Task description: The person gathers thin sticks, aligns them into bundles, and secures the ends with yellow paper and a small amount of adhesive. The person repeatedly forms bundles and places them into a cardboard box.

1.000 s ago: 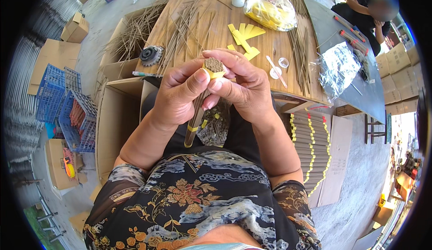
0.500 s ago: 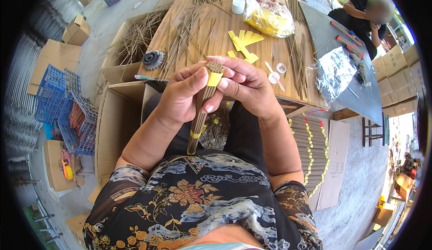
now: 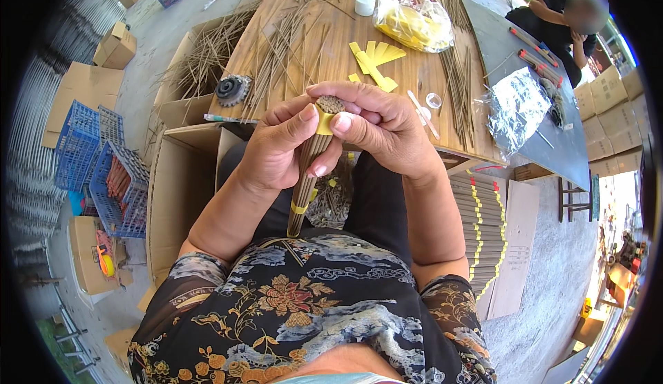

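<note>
A bundle of thin brown incense sticks (image 3: 308, 170) stands tilted in front of my chest, its round end up and its lower end against my lap. Around its top runs a yellow paper band (image 3: 324, 123); another yellow band (image 3: 300, 208) circles it lower down. My left hand (image 3: 280, 139) is wrapped round the upper part, thumb along the band. My right hand (image 3: 383, 127) pinches the top from the other side, thumb pressed on the yellow band and fingers curled over the end. Loose yellow paper strips (image 3: 375, 61) lie fanned on the wooden table (image 3: 421, 73) beyond.
Loose sticks (image 3: 276, 52), a black toothed wheel (image 3: 233, 90), a white jar (image 3: 364, 3) and a plastic bag of yellow strips (image 3: 412, 21) sit on the table. Cardboard boxes (image 3: 183, 197) stand at my left, finished bundles (image 3: 487, 225) at my right. A person (image 3: 552, 25) sits far right.
My right thumb has slid a little left across the yellow band, and the right fingers have shifted over the bundle's end. My left hand has hardly moved.
</note>
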`<state>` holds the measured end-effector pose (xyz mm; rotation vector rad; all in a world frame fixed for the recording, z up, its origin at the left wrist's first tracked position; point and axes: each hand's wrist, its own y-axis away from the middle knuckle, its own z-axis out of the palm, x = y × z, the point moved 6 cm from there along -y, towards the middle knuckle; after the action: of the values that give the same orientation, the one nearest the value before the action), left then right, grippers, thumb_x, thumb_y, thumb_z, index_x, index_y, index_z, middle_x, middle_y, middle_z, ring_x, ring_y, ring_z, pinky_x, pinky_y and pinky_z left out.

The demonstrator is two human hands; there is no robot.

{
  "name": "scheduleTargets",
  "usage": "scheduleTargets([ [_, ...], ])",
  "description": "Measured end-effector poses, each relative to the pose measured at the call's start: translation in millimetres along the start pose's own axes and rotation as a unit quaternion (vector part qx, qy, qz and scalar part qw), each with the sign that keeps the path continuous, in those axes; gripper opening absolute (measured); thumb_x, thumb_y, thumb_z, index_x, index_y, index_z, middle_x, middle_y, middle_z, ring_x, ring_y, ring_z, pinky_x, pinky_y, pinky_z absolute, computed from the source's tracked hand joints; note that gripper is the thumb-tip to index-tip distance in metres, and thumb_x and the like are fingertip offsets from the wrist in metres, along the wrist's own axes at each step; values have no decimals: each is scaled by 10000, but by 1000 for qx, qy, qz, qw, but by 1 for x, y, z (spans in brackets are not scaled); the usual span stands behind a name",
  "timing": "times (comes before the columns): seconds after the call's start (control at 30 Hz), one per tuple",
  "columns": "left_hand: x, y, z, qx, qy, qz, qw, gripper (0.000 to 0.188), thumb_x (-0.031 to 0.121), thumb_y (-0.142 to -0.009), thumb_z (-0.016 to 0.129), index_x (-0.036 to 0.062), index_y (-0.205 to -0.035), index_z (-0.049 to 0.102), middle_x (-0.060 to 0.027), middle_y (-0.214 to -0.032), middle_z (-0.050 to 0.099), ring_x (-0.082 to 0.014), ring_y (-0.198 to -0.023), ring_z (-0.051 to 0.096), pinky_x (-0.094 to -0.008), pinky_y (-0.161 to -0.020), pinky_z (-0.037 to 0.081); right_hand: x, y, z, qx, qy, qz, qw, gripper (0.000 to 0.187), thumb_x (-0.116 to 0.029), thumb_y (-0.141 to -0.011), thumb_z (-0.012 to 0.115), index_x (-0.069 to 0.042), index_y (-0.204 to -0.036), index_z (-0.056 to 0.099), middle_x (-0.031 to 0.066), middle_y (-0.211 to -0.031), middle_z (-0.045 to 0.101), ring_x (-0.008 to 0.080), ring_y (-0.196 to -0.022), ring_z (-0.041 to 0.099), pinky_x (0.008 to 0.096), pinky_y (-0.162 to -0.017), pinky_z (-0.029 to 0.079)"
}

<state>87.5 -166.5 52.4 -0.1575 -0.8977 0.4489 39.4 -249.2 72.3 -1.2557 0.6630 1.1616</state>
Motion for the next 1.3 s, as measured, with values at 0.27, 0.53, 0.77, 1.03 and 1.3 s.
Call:
scheduleTargets([
  [0.27, 1, -1, -3, -4, 4, -14, 1000, 406, 246, -907, 433, -99, -1119, 465, -142, -847, 568, -152, -474, 492, -230, -416, 397, 2, -1, 1, 29, 1, -15, 999, 393, -27, -796, 601, 42, -1156, 458, 67, -831, 585, 150, -708, 631, 241, -645, 510],
  [0.53, -1, 2, -6, -25, 41, -18, 999, 440, 267, -903, 431, -118, -1115, 428, -180, -828, 559, -148, -427, 482, -238, -385, 381, 4, -9, -7, 9, 67, -77, 995, 306, -40, -781, 626, 0, -1077, 563, -8, -779, 548, 82, -780, 561, 202, -688, 464],
  [0.77, 6, -5, 0, 11, -11, -12, 1000, 389, 255, -911, 424, -80, -1101, 486, -171, -894, 565, -137, -486, 502, -218, -441, 399, 8, -6, -5, -20, -95, 1, 995, 394, -14, -784, 611, 38, -1151, 475, 57, -848, 576, 171, -689, 632, 259, -647, 518],
  [1.03, 10, 1, -4, 81, -56, 21, 995, 352, 233, -912, 430, -75, -1064, 505, -113, -750, 566, -133, -499, 502, -211, -432, 387, 4, -9, 7, 72, -44, 30, 996, 400, -58, -782, 634, 47, -1124, 456, 98, -876, 615, 119, -613, 606, 221, -553, 513],
  [1.3, 11, 7, 8, 13, -40, 11, 999, 353, 224, -912, 431, -87, -1066, 497, -107, -739, 548, -148, -496, 502, -215, -418, 379, -15, -7, 16, -1, 10, -3, 1000, 332, -45, -800, 601, 55, -1098, 498, 67, -813, 606, 153, -609, 632, 213, -564, 512],
])
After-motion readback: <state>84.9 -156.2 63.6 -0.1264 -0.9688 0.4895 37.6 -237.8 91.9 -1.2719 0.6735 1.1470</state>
